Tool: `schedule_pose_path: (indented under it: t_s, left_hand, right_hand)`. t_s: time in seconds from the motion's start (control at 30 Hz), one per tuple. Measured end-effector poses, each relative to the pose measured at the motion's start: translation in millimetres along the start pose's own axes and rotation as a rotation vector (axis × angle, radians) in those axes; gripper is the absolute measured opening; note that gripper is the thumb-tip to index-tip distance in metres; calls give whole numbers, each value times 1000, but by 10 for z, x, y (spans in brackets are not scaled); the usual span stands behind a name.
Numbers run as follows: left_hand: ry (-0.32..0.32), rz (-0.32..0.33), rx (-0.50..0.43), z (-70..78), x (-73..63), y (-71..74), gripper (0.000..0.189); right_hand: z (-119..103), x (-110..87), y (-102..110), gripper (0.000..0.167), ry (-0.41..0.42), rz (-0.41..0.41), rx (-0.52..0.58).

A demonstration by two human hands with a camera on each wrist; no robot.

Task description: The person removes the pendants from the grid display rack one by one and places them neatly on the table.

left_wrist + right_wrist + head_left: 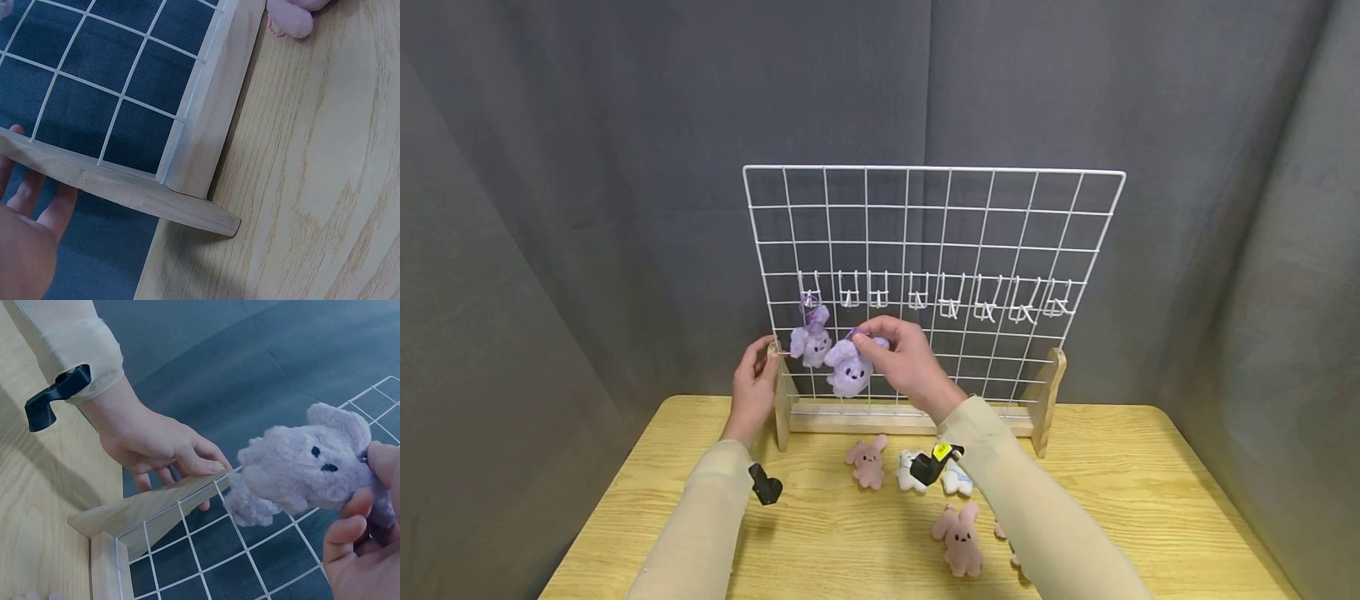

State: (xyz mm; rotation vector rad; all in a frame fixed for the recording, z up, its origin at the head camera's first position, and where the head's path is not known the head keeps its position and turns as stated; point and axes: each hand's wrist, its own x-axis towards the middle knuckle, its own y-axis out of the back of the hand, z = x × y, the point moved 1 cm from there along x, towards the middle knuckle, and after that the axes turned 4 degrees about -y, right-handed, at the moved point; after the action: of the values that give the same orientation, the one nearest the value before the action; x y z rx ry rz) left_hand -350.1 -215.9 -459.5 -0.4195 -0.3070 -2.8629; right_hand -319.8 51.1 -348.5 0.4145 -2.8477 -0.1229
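Observation:
My right hand point(908, 360) pinches a purple plush bunny point(850, 372) near its ears and purple cord, in front of the white wire grid. In the right wrist view the bunny's point(300, 465) eyes face the camera. Another purple plush bunny point(812, 344) hangs by its cord from the leftmost hook point(809, 298). At the grid's left end, my left hand point(754, 390) grips the wooden side support point(112, 187), thumb on one side and fingers round the other.
A row of white hooks point(951, 307) crosses the wire grid point(970, 207). Pink plush bunnies point(961, 540) and white plush toys point(910, 472) lie on the wooden table point(820, 550), some partly behind my right sleeve. Grey curtain point(625, 125) surrounds the table.

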Motion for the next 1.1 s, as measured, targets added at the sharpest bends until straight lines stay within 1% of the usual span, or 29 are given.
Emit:
schedule_pose_path:
  t_s: [0.13, 0.27, 0.4, 0.6, 0.8, 1.1]
  left_hand:
    - [12, -3, 7, -7, -3, -4, 39]
    - [12, -8, 11, 7, -6, 1, 39]
    - [13, -10, 4, 16, -10, 6, 39]
    - [12, -13, 0, -18, -5, 6, 39]
    - [17, -10, 10, -23, -15, 0, 40]
    - [-3, 6, -4, -23, -3, 7, 39]
  right_hand:
    - [-25, -30, 38, 16, -1, -7, 33]
    - [-45, -64, 89, 16, 0, -11, 17]
    - [-32, -113, 149, 14, -8, -38, 3]
    - [-14, -195, 221, 12, -19, -64, -7]
    - [28, -260, 299, 13, -59, -78, -19]
    - [92, -352, 452, 15, -73, -105, -61]
